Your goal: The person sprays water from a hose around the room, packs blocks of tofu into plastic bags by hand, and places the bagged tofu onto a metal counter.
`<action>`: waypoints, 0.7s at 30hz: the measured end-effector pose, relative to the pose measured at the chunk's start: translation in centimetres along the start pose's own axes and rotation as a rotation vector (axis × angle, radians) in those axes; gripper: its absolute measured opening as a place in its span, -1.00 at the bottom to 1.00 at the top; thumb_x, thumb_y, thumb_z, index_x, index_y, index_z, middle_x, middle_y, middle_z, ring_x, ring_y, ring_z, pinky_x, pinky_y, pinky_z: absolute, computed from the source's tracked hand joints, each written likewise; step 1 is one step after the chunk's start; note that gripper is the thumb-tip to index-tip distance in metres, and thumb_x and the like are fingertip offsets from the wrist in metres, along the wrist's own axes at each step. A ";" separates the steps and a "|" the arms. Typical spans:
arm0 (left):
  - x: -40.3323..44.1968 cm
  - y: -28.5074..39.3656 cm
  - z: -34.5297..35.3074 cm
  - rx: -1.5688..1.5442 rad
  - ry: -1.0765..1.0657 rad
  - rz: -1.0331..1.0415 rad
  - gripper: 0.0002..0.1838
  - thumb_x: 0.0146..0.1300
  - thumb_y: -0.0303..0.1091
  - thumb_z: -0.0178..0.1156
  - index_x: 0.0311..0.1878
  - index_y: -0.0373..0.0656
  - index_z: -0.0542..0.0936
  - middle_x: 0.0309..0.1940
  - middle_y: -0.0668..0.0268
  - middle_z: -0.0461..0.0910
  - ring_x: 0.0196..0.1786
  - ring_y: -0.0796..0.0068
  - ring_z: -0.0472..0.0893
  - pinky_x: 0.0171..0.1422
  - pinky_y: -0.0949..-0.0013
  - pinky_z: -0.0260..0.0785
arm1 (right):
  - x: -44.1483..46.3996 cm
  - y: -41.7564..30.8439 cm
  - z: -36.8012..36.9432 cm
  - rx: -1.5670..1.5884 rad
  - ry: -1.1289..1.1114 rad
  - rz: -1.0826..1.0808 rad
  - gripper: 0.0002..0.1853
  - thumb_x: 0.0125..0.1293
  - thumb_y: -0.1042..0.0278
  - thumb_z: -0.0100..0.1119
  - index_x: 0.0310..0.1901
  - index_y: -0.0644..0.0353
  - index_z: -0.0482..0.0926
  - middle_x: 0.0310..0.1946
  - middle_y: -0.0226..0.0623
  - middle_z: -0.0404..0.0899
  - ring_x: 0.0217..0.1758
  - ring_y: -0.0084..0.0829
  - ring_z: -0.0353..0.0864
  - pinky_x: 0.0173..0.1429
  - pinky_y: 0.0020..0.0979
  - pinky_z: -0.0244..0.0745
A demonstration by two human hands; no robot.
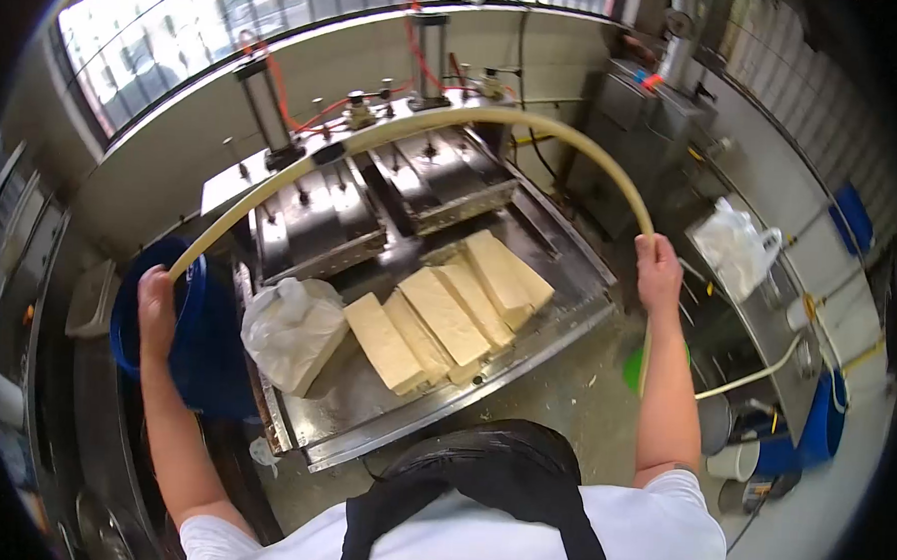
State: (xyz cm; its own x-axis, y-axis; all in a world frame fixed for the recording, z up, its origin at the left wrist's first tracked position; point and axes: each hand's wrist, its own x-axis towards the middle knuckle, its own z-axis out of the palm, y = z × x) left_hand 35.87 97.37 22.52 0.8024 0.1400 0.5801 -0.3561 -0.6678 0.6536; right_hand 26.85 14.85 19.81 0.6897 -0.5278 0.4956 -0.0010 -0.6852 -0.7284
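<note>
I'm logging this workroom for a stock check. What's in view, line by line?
Hose: one, cream, arched over the table
Blocks: about six, pale yellow, on the table
Table: one, silver, centre
Bags: at least two, white, table's left and far-right shelf
Plates: two, silver, table's back
Cylinders: two, silver and black, above the plates
Barrel: one, blue, left
Buckets: several, blue and white, lower right
Window: one, bright, top left
Shirt: one, white, bottom
Left hand: one, bare, gripping the hose
Right hand: one, bare, gripping the hose

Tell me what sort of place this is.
Probably a small food workshop, perhaps for tofu or cheese: pale blocks, a press-like machine behind them, and a long hose.
</note>
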 end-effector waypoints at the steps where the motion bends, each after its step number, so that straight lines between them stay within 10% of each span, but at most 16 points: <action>1: -0.1 -1.0 0.8 -0.071 -0.067 -0.051 -0.44 0.64 0.17 0.03 0.03 -0.23 0.62 -0.14 0.38 0.52 -0.05 0.53 0.45 0.14 0.40 0.36 | 1.2 -3.3 0.3 -0.049 0.006 -0.022 -0.54 0.53 -0.10 0.27 -0.02 0.24 0.64 -0.50 -0.30 0.45 -0.37 -0.54 0.38 -0.24 -0.37 0.40; 5: -0.8 -0.2 5.8 0.120 -0.021 -0.002 -0.29 0.54 0.36 0.02 -0.39 -0.19 0.43 -0.57 0.29 0.28 -0.42 0.44 0.32 -0.30 0.21 0.25 | 6.8 -8.4 5.1 -0.074 0.021 -0.128 -0.50 0.55 -0.14 0.21 0.02 0.24 0.65 -0.44 -0.22 0.53 -0.37 -0.37 0.47 -0.19 -0.32 0.45; 9: -0.7 -0.9 9.8 0.287 -0.050 0.083 -0.29 0.61 0.30 -0.14 -0.39 -0.20 0.47 -0.50 -0.03 0.51 -0.33 -0.28 0.50 -0.24 -0.13 0.30 | 10.4 -12.8 12.6 0.004 0.058 -0.371 -0.54 0.59 -0.05 0.13 0.17 0.21 0.65 -0.22 -0.01 0.72 -0.15 -0.06 0.73 0.00 -0.19 0.57; 13: -0.7 -1.0 12.3 0.473 -0.039 0.171 -0.59 0.64 -0.02 -0.08 -0.18 -0.15 0.52 -0.30 0.01 0.56 -0.12 -0.22 0.51 0.03 -0.18 0.31 | 13.8 -13.0 20.3 0.116 -0.040 -0.422 -0.57 0.59 0.21 0.03 0.33 0.26 0.56 0.08 0.18 0.68 0.13 0.14 0.70 0.21 -0.12 0.57; 21: 9.7 0.5 12.8 0.516 0.497 0.033 -0.64 0.62 -0.11 0.06 -0.22 -0.22 0.52 -0.38 -0.05 0.59 -0.25 -0.29 0.58 -0.17 -0.17 0.40 | 17.1 -11.3 28.9 0.155 -0.089 -0.628 -0.56 0.52 0.47 0.07 0.40 0.21 0.51 0.01 0.22 0.67 0.01 0.19 0.70 0.07 -0.09 0.61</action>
State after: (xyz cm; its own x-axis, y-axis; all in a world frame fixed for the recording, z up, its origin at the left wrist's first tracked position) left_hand 49.61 88.97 22.27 0.4382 0.3478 0.8289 -0.0060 -0.9210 0.3896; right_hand 59.62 28.02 22.84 0.5822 -0.0020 0.8130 0.5219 -0.7658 -0.3757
